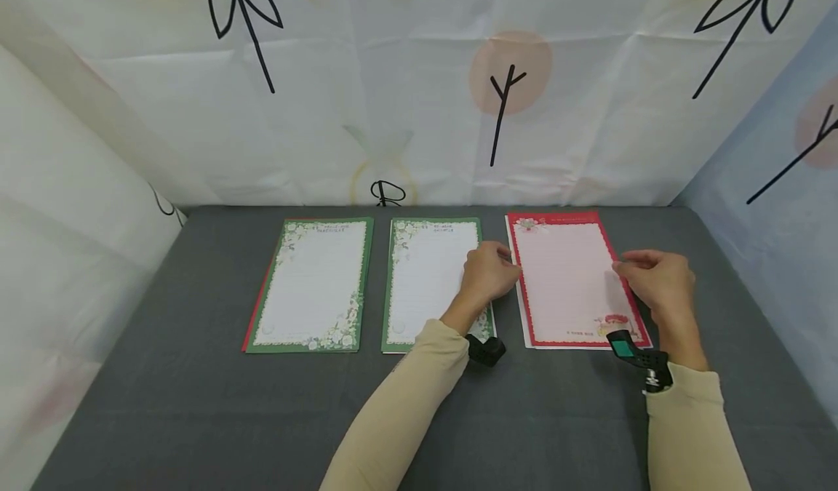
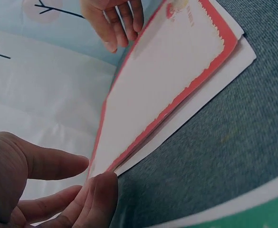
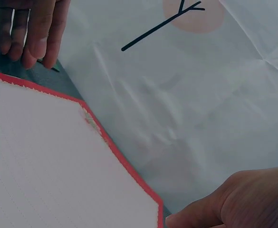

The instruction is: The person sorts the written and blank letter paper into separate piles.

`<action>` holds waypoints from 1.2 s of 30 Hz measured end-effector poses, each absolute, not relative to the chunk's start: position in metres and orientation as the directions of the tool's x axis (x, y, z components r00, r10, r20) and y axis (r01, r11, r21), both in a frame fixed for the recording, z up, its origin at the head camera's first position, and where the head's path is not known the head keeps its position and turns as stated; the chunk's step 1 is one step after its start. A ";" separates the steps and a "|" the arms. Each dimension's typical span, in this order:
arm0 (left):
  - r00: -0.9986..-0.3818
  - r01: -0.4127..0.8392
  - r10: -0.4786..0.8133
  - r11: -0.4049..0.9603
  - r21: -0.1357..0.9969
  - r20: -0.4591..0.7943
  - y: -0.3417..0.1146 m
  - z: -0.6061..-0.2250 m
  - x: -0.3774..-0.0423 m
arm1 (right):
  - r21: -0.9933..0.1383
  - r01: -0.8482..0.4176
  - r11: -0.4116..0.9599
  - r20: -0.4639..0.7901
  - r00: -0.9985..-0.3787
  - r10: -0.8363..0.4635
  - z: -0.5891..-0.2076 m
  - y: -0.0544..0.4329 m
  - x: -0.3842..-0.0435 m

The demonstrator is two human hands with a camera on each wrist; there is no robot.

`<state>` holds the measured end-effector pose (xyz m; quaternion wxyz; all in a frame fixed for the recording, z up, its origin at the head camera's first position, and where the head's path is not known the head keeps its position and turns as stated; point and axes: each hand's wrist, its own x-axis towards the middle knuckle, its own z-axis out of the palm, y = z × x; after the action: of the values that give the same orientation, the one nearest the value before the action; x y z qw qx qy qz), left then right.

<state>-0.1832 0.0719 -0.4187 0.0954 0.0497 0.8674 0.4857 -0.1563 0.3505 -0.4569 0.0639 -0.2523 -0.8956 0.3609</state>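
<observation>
A red-bordered sheet of letter paper (image 1: 556, 280) lies at the right on the grey cloth, a white sheet edge showing beneath its left side. My left hand (image 1: 489, 271) is at its left edge, fingertips right at the border. In the left wrist view, the left thumb (image 2: 58, 164) stands apart from the fingers, which are extended. My right hand (image 1: 657, 280) is by the right edge, its thumb close to the border. Seen from the left wrist, the right hand's fingers (image 2: 122, 23) hang loosely extended. A green-bordered stack (image 1: 425, 280) lies partly hidden under the left forearm.
Another green-bordered stack (image 1: 314, 287) lies at the left, with a red edge peeking out along its left side. Grey cloth (image 1: 262, 418) covers the table. Patterned white fabric (image 1: 406, 98) hangs behind and at the sides. Each wrist carries a black camera.
</observation>
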 end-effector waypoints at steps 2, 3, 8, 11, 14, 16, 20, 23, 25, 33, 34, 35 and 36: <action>-0.975 -0.001 0.192 0.495 0.869 -0.111 0.065 -0.419 -0.184 | -0.660 0.394 0.640 -0.040 -0.869 0.493 -0.466 0.355 -0.160; -0.974 0.006 0.200 0.480 0.877 -0.102 0.062 -0.419 -0.184 | -0.657 0.383 0.650 -0.031 -0.875 0.483 -0.467 0.355 -0.160; -0.974 0.041 0.219 0.425 0.905 -0.059 0.040 -0.418 -0.183 | -0.686 0.340 0.643 -0.060 -0.908 0.415 -0.432 0.322 -0.147; -0.979 0.047 0.197 0.431 0.901 -0.043 0.025 -0.415 -0.182 | -0.712 0.303 0.634 -0.078 -0.931 0.358 -0.407 0.294 -0.139; -0.987 0.038 0.159 0.442 0.896 -0.037 0.009 -0.412 -0.180 | -0.721 0.235 0.652 -0.055 -0.957 0.284 -0.399 0.275 -0.139; -0.990 0.030 0.136 0.440 0.897 -0.033 -0.002 -0.410 -0.179 | -0.723 0.186 0.666 -0.030 -0.971 0.238 -0.399 0.266 -0.141; -0.996 0.024 0.089 0.429 0.903 -0.016 -0.027 -0.408 -0.178 | -0.757 0.101 0.646 -0.010 -0.990 0.144 -0.404 0.247 -0.144; -0.999 0.007 0.044 0.428 0.904 -0.013 -0.046 -0.407 -0.176 | -0.775 0.055 0.630 -0.004 -0.997 0.082 -0.408 0.232 -0.146; -1.000 -0.007 0.020 0.434 0.901 -0.017 -0.059 -0.407 -0.175 | -0.777 0.033 0.628 -0.002 -0.999 0.049 -0.410 0.223 -0.147; -0.999 -0.051 -0.020 0.431 0.901 -0.046 -0.096 -0.415 -0.174 | -0.842 0.006 0.540 -0.035 -0.998 -0.043 -0.418 0.193 -0.151; -0.998 -0.057 -0.021 0.433 0.900 -0.053 -0.099 -0.416 -0.174 | -0.848 0.005 0.530 -0.039 -0.998 -0.052 -0.419 0.190 -0.152; -0.998 -0.058 -0.019 0.438 0.897 -0.055 -0.102 -0.417 -0.175 | -0.851 0.006 0.525 -0.044 -0.997 -0.060 -0.420 0.187 -0.153; -0.998 -0.058 -0.017 0.442 0.895 -0.056 -0.103 -0.418 -0.175 | -0.851 0.006 0.526 -0.048 -0.997 -0.065 -0.422 0.185 -0.153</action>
<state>-0.1750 -0.1035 -0.4183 0.0195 -0.0219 0.8490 0.5276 -0.1534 0.1850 -0.4215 -0.0367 0.0168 -0.8726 0.4867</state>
